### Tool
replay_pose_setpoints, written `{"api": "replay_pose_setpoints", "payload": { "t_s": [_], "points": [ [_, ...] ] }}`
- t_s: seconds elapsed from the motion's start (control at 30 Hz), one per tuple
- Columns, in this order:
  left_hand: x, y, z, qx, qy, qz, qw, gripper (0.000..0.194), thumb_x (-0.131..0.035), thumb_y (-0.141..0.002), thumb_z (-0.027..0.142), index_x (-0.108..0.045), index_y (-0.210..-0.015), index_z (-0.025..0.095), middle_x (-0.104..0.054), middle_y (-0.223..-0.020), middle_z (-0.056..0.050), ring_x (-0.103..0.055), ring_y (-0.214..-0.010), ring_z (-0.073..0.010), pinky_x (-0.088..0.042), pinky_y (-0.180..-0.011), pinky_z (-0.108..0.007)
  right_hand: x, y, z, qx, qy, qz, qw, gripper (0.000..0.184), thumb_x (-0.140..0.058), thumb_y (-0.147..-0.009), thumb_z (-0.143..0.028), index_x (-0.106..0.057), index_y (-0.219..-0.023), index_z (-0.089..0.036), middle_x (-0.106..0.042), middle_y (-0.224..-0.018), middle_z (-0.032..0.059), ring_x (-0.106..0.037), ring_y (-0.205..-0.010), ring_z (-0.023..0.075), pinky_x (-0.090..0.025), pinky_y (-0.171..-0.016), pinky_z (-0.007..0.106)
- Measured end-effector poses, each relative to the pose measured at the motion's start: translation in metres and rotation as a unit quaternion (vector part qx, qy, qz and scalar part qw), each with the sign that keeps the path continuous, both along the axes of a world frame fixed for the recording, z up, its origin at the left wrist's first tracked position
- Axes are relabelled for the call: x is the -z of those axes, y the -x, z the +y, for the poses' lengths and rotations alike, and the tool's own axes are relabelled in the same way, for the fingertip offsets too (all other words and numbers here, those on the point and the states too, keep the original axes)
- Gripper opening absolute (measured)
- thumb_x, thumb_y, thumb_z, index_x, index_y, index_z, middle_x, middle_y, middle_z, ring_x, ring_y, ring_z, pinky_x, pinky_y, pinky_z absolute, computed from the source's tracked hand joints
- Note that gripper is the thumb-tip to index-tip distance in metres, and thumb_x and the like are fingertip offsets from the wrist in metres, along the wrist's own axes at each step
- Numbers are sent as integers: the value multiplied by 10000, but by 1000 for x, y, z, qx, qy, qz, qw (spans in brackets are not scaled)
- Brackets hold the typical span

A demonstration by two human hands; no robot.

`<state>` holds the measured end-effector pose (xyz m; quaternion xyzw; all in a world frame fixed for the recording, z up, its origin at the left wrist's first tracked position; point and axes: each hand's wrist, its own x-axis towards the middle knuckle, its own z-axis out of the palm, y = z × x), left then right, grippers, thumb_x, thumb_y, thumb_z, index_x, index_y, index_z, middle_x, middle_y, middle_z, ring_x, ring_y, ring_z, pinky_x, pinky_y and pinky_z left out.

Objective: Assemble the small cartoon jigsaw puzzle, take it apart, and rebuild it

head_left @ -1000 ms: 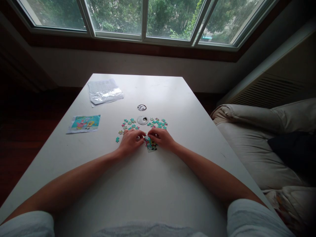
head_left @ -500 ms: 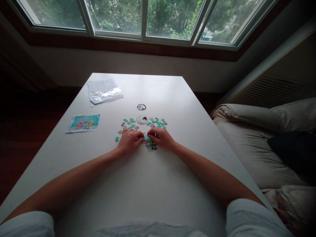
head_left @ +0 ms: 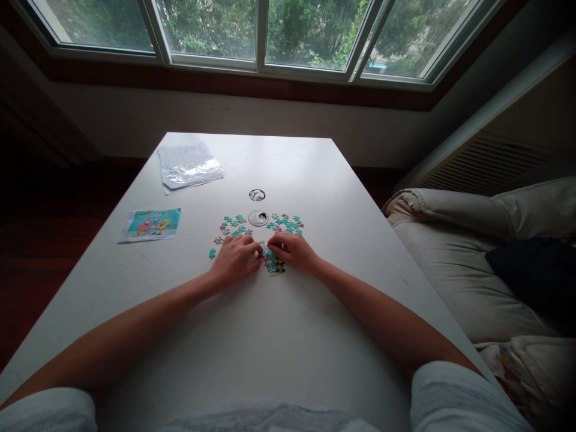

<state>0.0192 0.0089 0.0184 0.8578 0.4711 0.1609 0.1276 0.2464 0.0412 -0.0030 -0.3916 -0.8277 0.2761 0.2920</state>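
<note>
A small block of joined jigsaw puzzle pieces (head_left: pixel 273 264) lies on the white table between my two hands. My left hand (head_left: pixel 236 258) is at its left side, fingers curled in a pinch on a puzzle piece that is mostly hidden. From the right, my right hand (head_left: pixel 294 251) reaches over the block's upper part, thumb and fingers closed on its edge and covering some of it. Loose teal puzzle pieces (head_left: pixel 234 222) are scattered beyond my left hand. More loose pieces (head_left: pixel 290 224) lie beyond my right hand.
Two round discs (head_left: pixel 258 218) lie beyond the pieces, one behind the other. A cartoon picture sheet (head_left: pixel 153 225) is at the left, with papers in a clear plastic sleeve (head_left: pixel 191 166) farther back. A padded sofa (head_left: pixel 441 264) stands along the table's right side.
My left fingers have shifted slightly at the edge of the joined pieces. My right hand stays nearly in place, and the view has moved a touch.
</note>
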Motion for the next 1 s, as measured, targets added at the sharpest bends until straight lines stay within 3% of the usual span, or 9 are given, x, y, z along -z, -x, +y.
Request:
{"api": "replay_pose_setpoints", "payload": {
  "t_s": [0.3, 0.53, 0.63, 0.8, 1.0],
  "points": [
    [0, 5, 5, 30, 31, -23, 999, 275, -557, -837, 104, -716, -983, 273, -698, -1033, -27, -584, -1023, -233, -380, -892, -380, -2, 0, -1, -4, 2, 1, 1000, 114, -588, -910, -243, -697, -905, -213, -645, -785, -1, -530, -700, 124, -394, -690, 240],
    [-3, 6, -2, 11, -41, 51, 998, 130, -628, -900, 328, -698, -970, 245, -665, -994, -72, -586, -985, -265, -405, -890, -401, -4, -1, -1, -8, 5, 3, 1000, 111, -587, -919, -243, -690, -895, -210, -634, -779, -6, -530, -694, 118, -392, -690, 237],
    [-4, 5, -2, 46, -35, 64, 996, 146, -568, -920, 241, -703, -972, 261, -658, -1005, -63, -585, -959, -243, -417, -868, -380, -4, -1, -1, -8, 4, 1, 1000, 107, -587, -920, -241, -689, -906, -212, -637, -789, -6, -532, -704, 121, -391, -692, 238],
    [-3, 7, 1, 81, -13, 45, 996, 396, -504, -840, 57, -700, -1089, 295, -665, -1056, -39, -595, -966, -221, -438, -873, -357, -5, 0, -2, -11, 6, -2, 1000, 105, -593, -917, -244, -692, -903, -212, -635, -785, -5, -534, -703, 122, -393, -689, 239],
    [-4, 7, -6, 15, -41, 86, 995, 182, -579, -942, 333, -675, -1048, 221, -651, -1054, -80, -601, -1001, -261, -479, -846, -372, -8, 0, -3, -18, 29, 6, 999, 114, -585, -934, -247, -689, -914, -204, -639, -776, -11, -537, -679, 113, -411, -679, 236]
  ]
}}
